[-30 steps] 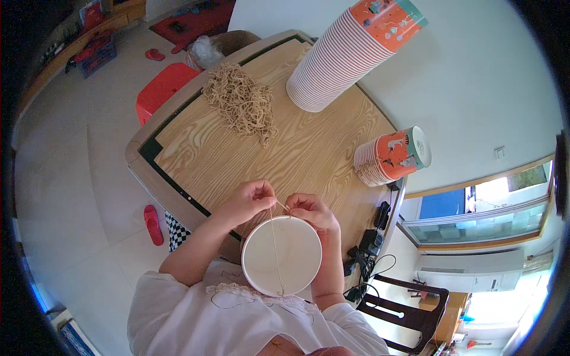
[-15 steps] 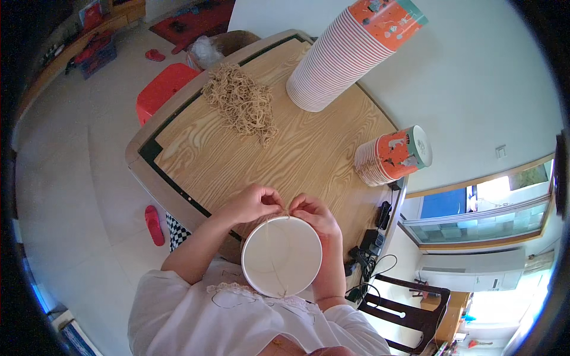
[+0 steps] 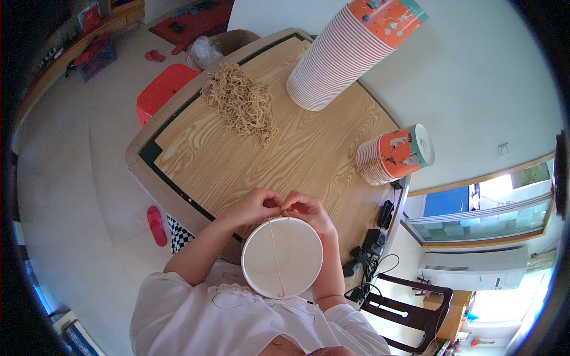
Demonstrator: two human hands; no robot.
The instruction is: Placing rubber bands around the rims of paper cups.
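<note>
A white-lined paper bucket (image 3: 283, 258) stands mouth up against my body at the table's near edge. A thin tan string (image 3: 275, 252) runs across its mouth from the near rim to the far rim. At that far rim, my left hand (image 3: 259, 204) pinches the string, with thumb and fingertips together. Right beside it, my right hand (image 3: 307, 210) is also closed in a pinch on the string. The fingertips of both nearly touch, and the exact knot or loop between them is too small to make out.
A loose heap of tan strings (image 3: 240, 104) lies on the wooden table (image 3: 237, 160). A tall stack of paper buckets (image 3: 341, 56) leans at the back. A shorter stack (image 3: 389, 155) stands at the right, near black adapters and cables (image 3: 368, 249). A dark chair (image 3: 409, 308) is at lower right.
My two hands have come closer together at the far rim. The string across the bucket's mouth looks straighter and tighter. The bucket has hardly moved.
</note>
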